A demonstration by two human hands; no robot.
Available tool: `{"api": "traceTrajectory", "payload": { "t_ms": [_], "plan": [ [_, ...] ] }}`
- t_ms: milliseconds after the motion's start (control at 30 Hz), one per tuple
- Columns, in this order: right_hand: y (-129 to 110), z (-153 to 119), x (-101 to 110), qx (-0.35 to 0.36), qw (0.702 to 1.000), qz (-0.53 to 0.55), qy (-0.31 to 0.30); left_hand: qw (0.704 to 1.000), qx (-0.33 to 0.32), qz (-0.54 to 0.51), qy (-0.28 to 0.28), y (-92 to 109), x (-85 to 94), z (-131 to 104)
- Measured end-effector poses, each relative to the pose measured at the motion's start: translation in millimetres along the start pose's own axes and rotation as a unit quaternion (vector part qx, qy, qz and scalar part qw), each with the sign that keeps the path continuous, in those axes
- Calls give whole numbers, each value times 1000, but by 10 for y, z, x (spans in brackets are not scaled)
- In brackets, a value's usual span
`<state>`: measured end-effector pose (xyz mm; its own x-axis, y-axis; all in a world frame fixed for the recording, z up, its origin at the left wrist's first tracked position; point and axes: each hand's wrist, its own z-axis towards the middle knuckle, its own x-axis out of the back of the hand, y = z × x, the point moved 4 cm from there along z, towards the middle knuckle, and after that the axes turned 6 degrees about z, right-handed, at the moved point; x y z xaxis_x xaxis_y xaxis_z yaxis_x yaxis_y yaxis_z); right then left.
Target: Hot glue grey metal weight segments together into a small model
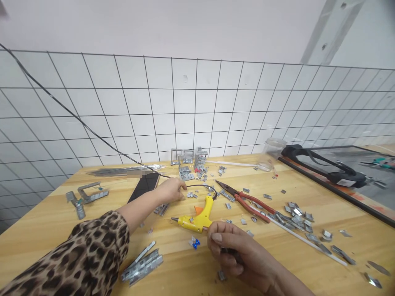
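So the yellow glue gun is lying on its side on the wooden table, roughly mid-table, nozzle to the left. Its back end is right by the curled fingers of my right hand, thumb bent in close to the index. Can't tell if they're pinching anything. My left hand is reaching past the gun, fingers partly bent right at the black cord, and I can't tell if they've got hold of it. There's a little blue piece just below the gun, and red-handled pliers lie open to its right. Farther out: a pile of metal bits, a long white strip, a dark flat slab beside my left forearm, and a clear jar near the tiled wall.
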<state>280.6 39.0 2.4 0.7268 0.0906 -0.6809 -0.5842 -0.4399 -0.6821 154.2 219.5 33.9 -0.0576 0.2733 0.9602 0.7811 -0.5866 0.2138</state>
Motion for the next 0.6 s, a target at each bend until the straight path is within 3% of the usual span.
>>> {"api": "traceTrajectory", "payload": {
  "t_ms": [200, 333, 433, 600],
  "plan": [
    [5, 25, 28, 5, 1000, -10, 2, 997, 2, -76, -12, 187, -130, 147],
    [-1, 23, 26, 7, 1000, -17, 4, 980, 21, -197, -26, 163, -95, 146],
    [3, 11, 15, 3, 1000, -18, 2, 946, 39, -319, -49, 79, -53, 53],
    [23, 15, 27, 1, 999, -40, 4, 854, 68, -504, -106, 26, -113, -279]
  ]
}}
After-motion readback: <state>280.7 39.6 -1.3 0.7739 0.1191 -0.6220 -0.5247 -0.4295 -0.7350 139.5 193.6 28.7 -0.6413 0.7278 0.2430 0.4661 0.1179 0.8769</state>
